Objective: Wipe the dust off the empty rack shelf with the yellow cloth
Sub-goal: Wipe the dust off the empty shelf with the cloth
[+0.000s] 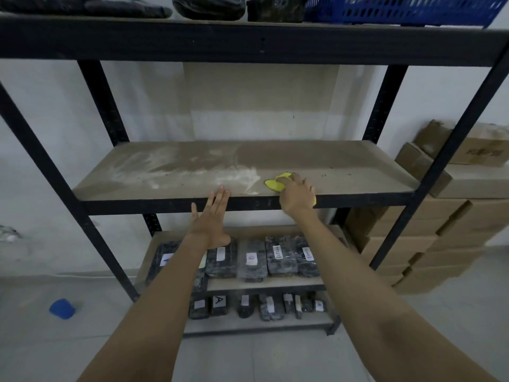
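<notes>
The empty brown shelf (pixel 344 161) sits in the middle of a black metal rack. White dust streaks (pixel 154 169) cover its left half; the right half looks darker and cleaner. My right hand (pixel 298 194) presses the yellow cloth (pixel 275 183) onto the shelf near its front edge, just right of the middle. Most of the cloth is under the hand, with a yellow corner sticking out to the left. My left hand (pixel 212 216) is flat with fingers together, its fingertips resting on the shelf's front edge left of the cloth.
Dark wrapped packs with white labels (pixel 253 259) fill the two lower shelves. Dark bags and a blue basket (pixel 399 8) sit on the top shelf. Cardboard boxes (pixel 440 230) are stacked to the right of the rack. A blue object (pixel 62 308) lies on the floor at left.
</notes>
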